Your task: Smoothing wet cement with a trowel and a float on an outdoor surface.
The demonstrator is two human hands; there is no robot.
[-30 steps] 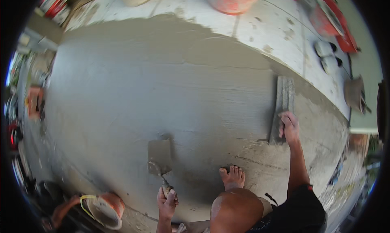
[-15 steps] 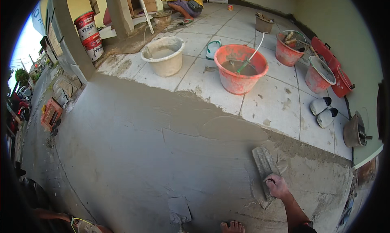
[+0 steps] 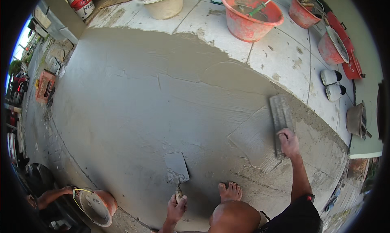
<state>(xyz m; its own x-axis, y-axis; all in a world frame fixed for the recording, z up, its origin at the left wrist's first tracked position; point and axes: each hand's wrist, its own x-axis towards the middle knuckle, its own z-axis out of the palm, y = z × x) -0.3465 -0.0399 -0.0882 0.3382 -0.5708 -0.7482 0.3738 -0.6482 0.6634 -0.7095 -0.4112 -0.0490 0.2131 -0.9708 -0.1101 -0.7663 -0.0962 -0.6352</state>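
Wet grey mortar (image 3: 122,99) is spread over the ground before me. My right hand (image 3: 288,143) is closed on the grip of a long plastering float (image 3: 281,115), whose face lies on the mortar at the right. Beside it runs a flat, square-edged smoothed patch (image 3: 254,137). My left hand (image 3: 177,208), low in the middle, is closed round the handle of a trowel (image 3: 177,166). The trowel's rectangular blade points away from me, at the mortar surface. My bare foot (image 3: 230,191) and bent knee (image 3: 235,216) show between my hands.
Beyond the mortar, white tiles (image 3: 211,19) carry a cream tub (image 3: 164,5), a large red tub (image 3: 252,15), smaller buckets (image 3: 304,11) and a pair of shoes (image 3: 333,86). At lower left, another person's hand (image 3: 67,191) is at a mortar bucket (image 3: 97,208). A red crate (image 3: 45,86) stands at left.
The view has tipped downward, bringing my left hand, my knee and the lower-left bucket into sight. My right hand has slid the float farther away, baring a smoothed patch beside it.
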